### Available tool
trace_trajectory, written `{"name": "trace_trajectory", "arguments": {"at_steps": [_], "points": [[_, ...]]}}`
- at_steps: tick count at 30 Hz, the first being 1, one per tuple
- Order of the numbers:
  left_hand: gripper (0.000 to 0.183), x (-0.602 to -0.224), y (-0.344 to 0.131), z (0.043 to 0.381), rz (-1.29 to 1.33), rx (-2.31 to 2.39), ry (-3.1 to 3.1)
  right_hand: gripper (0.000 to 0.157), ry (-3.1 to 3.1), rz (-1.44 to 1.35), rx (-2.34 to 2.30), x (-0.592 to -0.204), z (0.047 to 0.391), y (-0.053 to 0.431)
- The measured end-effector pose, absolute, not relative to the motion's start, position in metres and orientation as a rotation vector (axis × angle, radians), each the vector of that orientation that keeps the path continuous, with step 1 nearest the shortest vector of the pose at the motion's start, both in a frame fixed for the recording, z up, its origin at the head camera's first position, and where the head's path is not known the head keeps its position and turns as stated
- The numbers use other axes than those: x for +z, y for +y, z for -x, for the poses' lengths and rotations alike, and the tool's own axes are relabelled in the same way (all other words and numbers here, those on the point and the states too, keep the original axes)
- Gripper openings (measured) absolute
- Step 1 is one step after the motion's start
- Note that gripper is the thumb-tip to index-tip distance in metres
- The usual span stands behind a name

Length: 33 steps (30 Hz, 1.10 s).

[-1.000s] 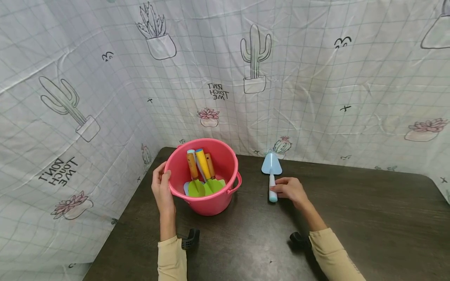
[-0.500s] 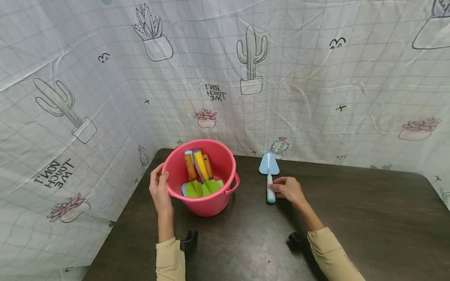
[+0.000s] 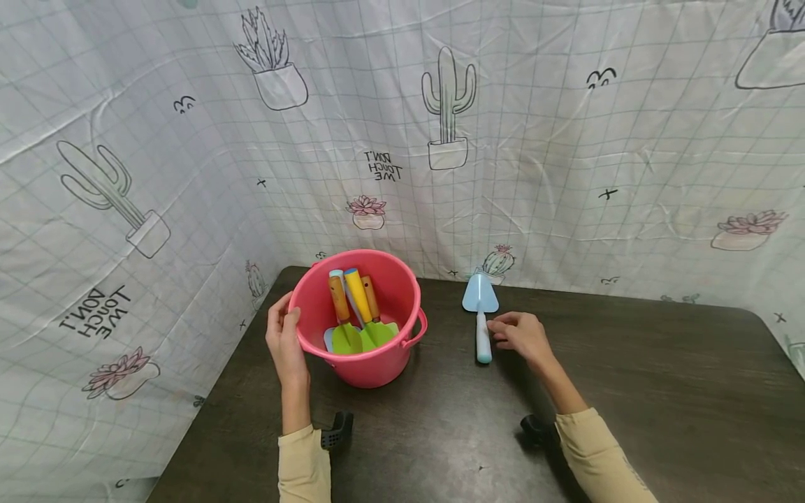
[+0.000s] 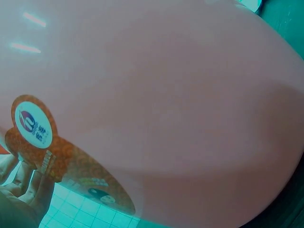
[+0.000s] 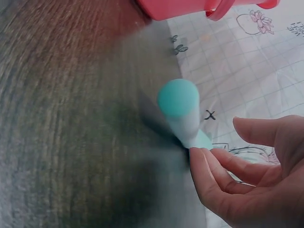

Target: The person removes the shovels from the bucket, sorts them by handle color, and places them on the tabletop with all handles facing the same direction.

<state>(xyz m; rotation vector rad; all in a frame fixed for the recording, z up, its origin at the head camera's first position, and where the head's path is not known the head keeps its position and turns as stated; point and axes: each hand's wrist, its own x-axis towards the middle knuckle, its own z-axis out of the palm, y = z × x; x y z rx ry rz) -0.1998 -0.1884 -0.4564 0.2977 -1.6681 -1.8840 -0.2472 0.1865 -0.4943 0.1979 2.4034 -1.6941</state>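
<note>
We have the light-blue trowel flat on the dark bench, between the pink bucket and the right hand. Blade points away from the person, near the rear edge by the printed cloth; pale handle, teal at its end, points back toward them.

Right hand: just right of the trowel handle, fingers relaxed, gently bent, thumb held apart, gripping nothing. Fingertips are right at the handle; from head and right wrist we can't tell whether they touch it.

Left hand: gripping the bucket at the left side of its rim, thumb over the edge, fingers on the outside. It's well apart from the trowel, with the bucket between them. Left wrist view is mostly bucket wall, plus an orange sticker near the fingers.

Bucket sits on the bench left of the trowel, not touching it; its pink side handle faces the trowel. Inside, we count a yellow handle, two wooden handles and a light-blue handle end, with green blades at the bottom.

Both forearms in tan sleeves.
</note>
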Motion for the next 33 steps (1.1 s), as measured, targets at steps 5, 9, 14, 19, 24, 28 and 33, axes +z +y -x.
{"name": "trace_trajectory", "arguments": {"at_steps": [5, 9, 14, 19, 24, 28, 33], "points": [[0.037, -0.457, -0.189, 0.200, -0.292, -1.880, -1.671, 0.039, 2.413, -0.191, -1.720, -0.488, 0.246, 0.185], [0.037, -0.457, -0.189, 0.200, -0.284, -1.881, -1.669, 0.040, 2.434, -0.179, -1.718, -0.481, 0.245, 0.183], [0.037, -0.457, -0.189, 0.200, -0.277, -1.890, -1.660, 0.039, 2.438, -0.146, -1.749, -0.469, 0.242, 0.178], [0.037, -0.457, -0.189, 0.200, -0.276, -1.901, -1.650, 0.038, 2.447, -0.089, -1.774, -0.456, 0.239, 0.174], [0.037, -0.457, -0.189, 0.200, -0.277, -1.900, -1.650, 0.037, 2.457, -0.048, -1.793, -0.444, 0.236, 0.171], [0.037, -0.457, -0.190, 0.200, -0.274, -1.904, -1.647, 0.037, 2.454, -0.021, -1.808, -0.435, 0.234, 0.169], [0.037, -0.457, -0.190, 0.200, -0.280, -1.910, -1.650, 0.038, 2.444, 0.009, -1.831, -0.425, 0.229, 0.166]]}}
